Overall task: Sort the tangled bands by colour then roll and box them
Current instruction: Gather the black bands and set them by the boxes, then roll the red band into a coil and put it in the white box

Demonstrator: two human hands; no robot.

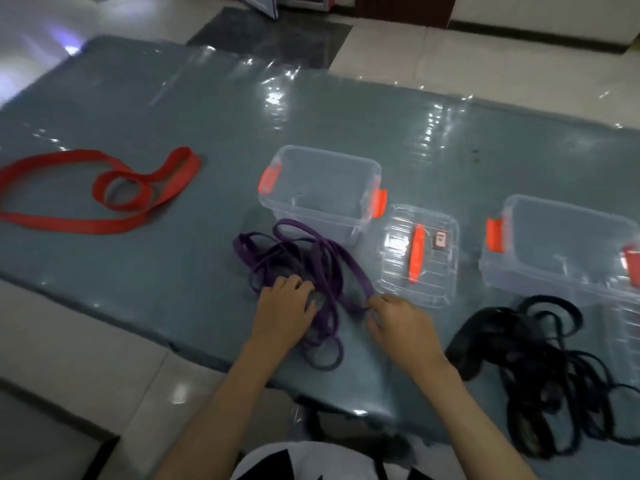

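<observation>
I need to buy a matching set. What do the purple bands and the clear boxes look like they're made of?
Purple bands: flat, matte, limp loops, probably rubber or latex, though woven elastic can't be ruled out. Clear boxes: rigid, glossy, see-through plastic with orange clips, judging by the highlights on the walls.

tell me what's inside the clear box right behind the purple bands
Nothing shows inside the clear box: its see-through walls show only the grey table. Its lid lies beside it. No part is covered.
</observation>
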